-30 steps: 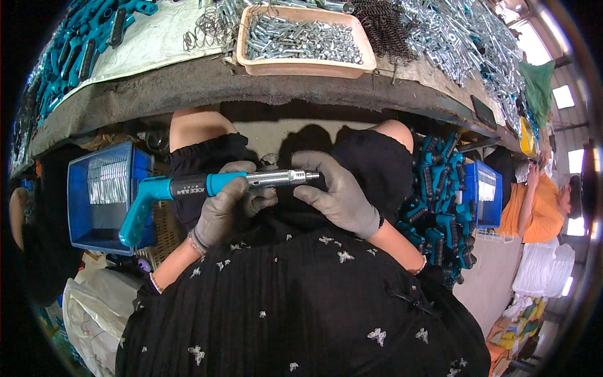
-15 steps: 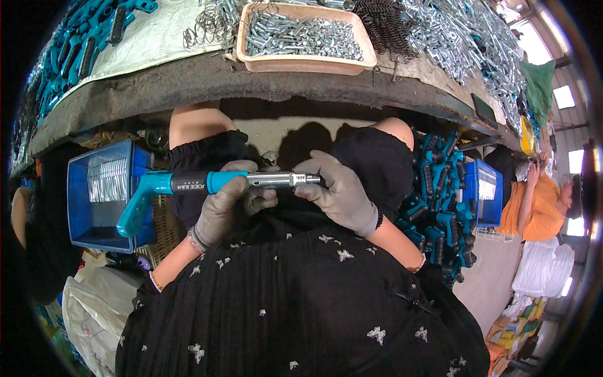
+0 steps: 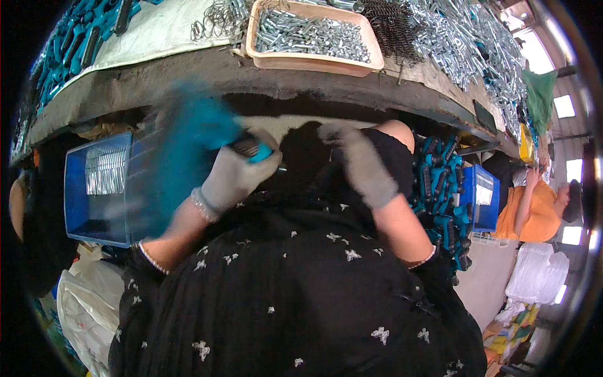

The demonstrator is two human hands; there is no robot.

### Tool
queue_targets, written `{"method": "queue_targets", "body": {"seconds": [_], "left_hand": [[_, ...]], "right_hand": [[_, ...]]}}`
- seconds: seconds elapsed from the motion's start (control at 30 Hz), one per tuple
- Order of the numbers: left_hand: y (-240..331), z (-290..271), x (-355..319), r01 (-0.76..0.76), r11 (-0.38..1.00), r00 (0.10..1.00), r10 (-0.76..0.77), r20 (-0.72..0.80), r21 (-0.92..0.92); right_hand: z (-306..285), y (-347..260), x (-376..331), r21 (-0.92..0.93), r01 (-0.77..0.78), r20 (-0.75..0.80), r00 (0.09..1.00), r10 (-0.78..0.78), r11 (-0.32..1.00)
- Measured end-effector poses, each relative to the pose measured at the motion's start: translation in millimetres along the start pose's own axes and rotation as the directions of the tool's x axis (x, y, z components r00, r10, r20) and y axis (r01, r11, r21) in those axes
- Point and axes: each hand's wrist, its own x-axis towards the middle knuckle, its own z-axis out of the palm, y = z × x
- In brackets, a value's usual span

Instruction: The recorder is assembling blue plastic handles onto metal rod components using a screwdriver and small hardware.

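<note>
Only the head view to go on here. The person sits at the edge of a cluttered surface (image 3: 188,75) with a teal-handled tool (image 3: 188,147) in the gloved left hand (image 3: 235,179), fingers wrapped tight around the grip end. The tool is heavily motion-blurred, tilted up and out to the person's left in front of the blue crate (image 3: 94,188), so it looks like the step in hand is swinging a put-together piece off to the side rather than fitting parts. The gloved right hand (image 3: 361,163) is off the tool, well apart from it over the lap, also blurred; whether its fingers are apart or curled on some small part can't be told. So the tool sits fully in the left hand, above the lap, just below the surface edge. My guess is the next move calls for a free right hand going up to the tan tray of metal parts (image 3: 311,38) on the surface, or down to the heap of teal handles (image 3: 440,188) beside the right knee.
</note>
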Motion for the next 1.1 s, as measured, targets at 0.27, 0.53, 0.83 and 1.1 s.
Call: {"method": "queue_targets", "body": {"seconds": [0.27,0.53,0.83,1.1], "left_hand": [[-58.5,38.4,5.3,0.329,0.814,0.761,-0.529,0.376,0.479],[-122.8,33.1,-2.4,0.699,0.715,0.715,-0.699,-0.002,0.01],[-103.2,20.3,7.7,0.795,0.605,0.606,-0.793,0.056,-0.048],[-107.6,27.0,4.4,0.781,0.622,0.625,-0.778,0.067,-0.055]], "right_hand": [[-27.4,-30.1,8.4,0.171,-0.488,0.202,0.868,0.455,0.856],[-8.9,25.9,52.0,0.124,-0.694,0.17,0.719,0.674,0.709],[6.2,45.1,75.2,-0.025,-0.713,0.132,0.693,0.709,0.701],[3.9,53.9,98.7,-0.043,-0.715,0.219,0.675,0.705,0.698]]}}
